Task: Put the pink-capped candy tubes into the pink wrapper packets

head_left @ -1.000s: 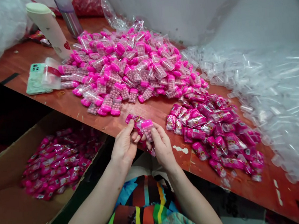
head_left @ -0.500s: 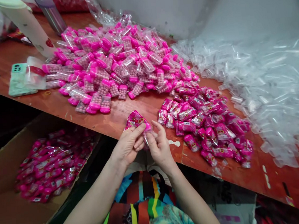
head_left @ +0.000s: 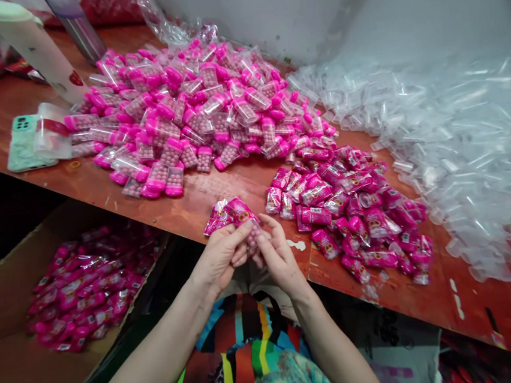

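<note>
Right hand: the right hand (head_left: pixel 278 251) has thumb and fingers clamped on the bead tube (head_left: pixel 254 236); its lower fingers are partly hidden.
Left hand: the left hand (head_left: pixel 220 252) pinches the printed wrapper (head_left: pixel 240 209), its thumb just beside the tube; the curled fingers cover much of its grip.
Bead tube: between the two hands, above the worktop's near edge, small pale-pink balls showing through clear plastic; how far it sits inside the wrapper is hard to make out.
Second wrapper: glossy magenta film (head_left: pixel 217 215) beside the first, its lower part behind the left hand; whether held or lying, cannot tell.
Worktop: reddish-brown, scuffed and chipped, the worktop (head_left: pixel 197 203) runs diagonally, cut off at right.
Tube heap: rounded pink caps on clear, bead-filled bodies (head_left: pixel 203 118).
Wrapped heap: crinkled, shiny magenta packets (head_left: pixel 356 206), right of the hands.
Clear heap: translucent plastic shells (head_left: pixel 451 154), blurring together.
Far left: marbled green phone (head_left: pixel 25 144) partly under a clear plastic piece (head_left: pixel 52 130); cream tumbler (head_left: pixel 31 47); steel bottle (head_left: pixel 80 34), top cut off.
Below left: cardboard carton (head_left: pixel 9 359), cropped, holding magenta packets (head_left: pixel 86 286).
Wall: grey-white, smudged (head_left: pixel 274 9).
</note>
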Demonstrator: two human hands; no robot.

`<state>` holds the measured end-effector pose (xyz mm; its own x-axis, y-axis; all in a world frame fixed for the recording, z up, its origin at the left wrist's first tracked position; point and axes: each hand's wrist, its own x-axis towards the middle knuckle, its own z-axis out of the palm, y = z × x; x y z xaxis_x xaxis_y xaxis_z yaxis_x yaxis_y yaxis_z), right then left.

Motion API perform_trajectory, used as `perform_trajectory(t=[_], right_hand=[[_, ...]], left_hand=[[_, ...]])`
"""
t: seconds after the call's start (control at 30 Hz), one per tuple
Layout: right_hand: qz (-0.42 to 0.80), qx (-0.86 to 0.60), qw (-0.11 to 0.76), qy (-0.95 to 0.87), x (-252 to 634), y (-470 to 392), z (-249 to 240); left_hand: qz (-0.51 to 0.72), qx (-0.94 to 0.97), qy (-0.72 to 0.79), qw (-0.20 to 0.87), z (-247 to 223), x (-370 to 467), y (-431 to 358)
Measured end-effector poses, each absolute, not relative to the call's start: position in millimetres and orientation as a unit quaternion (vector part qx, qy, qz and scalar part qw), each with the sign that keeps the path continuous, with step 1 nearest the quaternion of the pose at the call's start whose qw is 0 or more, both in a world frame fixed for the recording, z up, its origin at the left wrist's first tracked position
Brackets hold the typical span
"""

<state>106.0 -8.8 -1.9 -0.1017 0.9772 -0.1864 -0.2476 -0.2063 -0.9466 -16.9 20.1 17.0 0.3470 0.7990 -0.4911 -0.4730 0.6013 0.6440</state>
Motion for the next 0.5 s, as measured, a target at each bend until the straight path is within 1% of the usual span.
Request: perform_trajectory(t=[0.13, 0.2, 0.33, 0.5], right_hand=[[0.641, -0.444, 0.503, -0.373, 114, -6, -4], [0.653, -0.432, 0.499, -0.371, 116, -6, -6], [0.658, -0.423, 0.507, -0.363, 113, -11, -13], [0.649, -0.415, 0.537, -0.344, 111, -13, -24]], left_hand=[[0.348, 0.244, 0.399, 0.813, 17, -14, 16], [0.375, 0.24, 0.405, 0.799, 18, -14, 16], [0.474, 0.234, 0.426, 0.734, 21, -12, 19], [0.491, 0.282, 0.456, 0.687, 22, -3, 15]])
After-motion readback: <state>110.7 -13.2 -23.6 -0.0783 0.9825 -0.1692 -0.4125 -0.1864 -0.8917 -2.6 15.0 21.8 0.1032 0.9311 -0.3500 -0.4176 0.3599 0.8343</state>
